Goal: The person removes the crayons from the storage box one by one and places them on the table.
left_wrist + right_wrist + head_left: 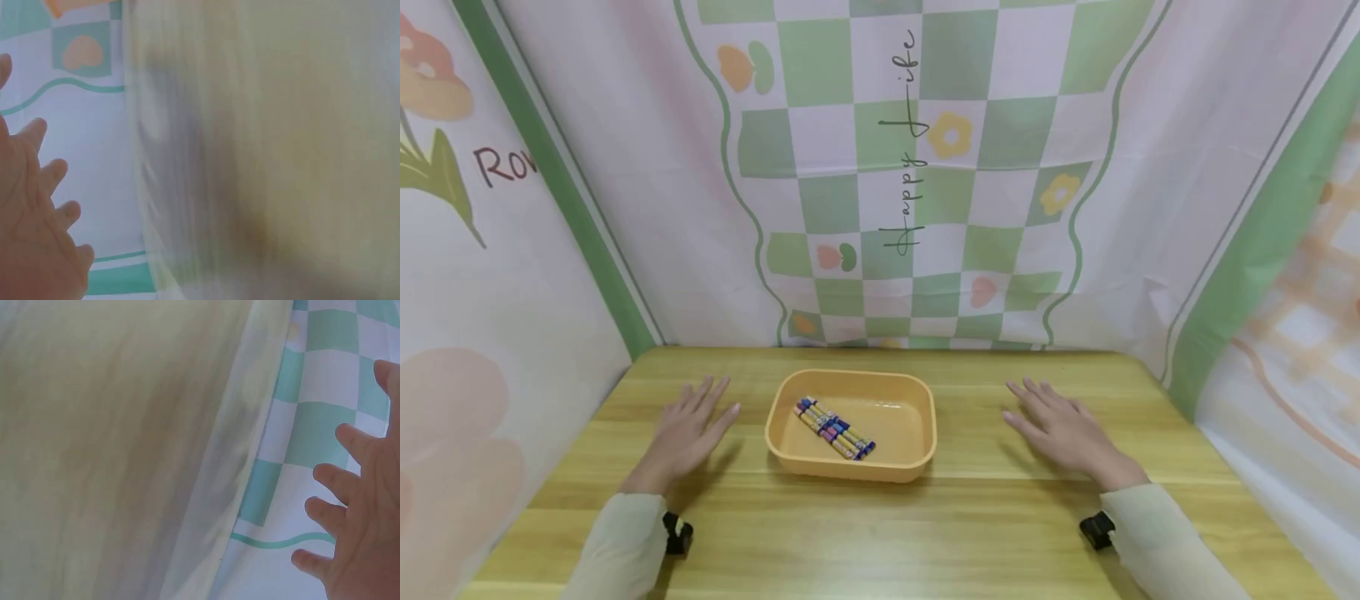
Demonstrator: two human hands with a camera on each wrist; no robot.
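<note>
A yellow-orange rectangular tray (pixel 850 470) stands on the wooden table between the two hands. Several crayons (pixel 835 429) in yellow wrappers, with blue, purple and pink ends, lie slanted in its left half. To the left of the tray is the left hand (pixel 681 435), palm down with fingers spread, holding nothing. The right hand (pixel 1066 429) is on the tray's other side, likewise palm down, its fingers apart and nothing in them. In the left wrist view, the left palm (pixel 31 219) shows with spread fingers; the right palm (pixel 369 525) appears the same way in the right wrist view.
The wood-grain table (pixel 880 542) reaches back to a hanging green-and-white checkered curtain (pixel 887 175) printed with lettering. More printed cloth hangs at the left (pixel 497 275) and right sides. Each wrist carries a small black device below the sleeve cuff.
</note>
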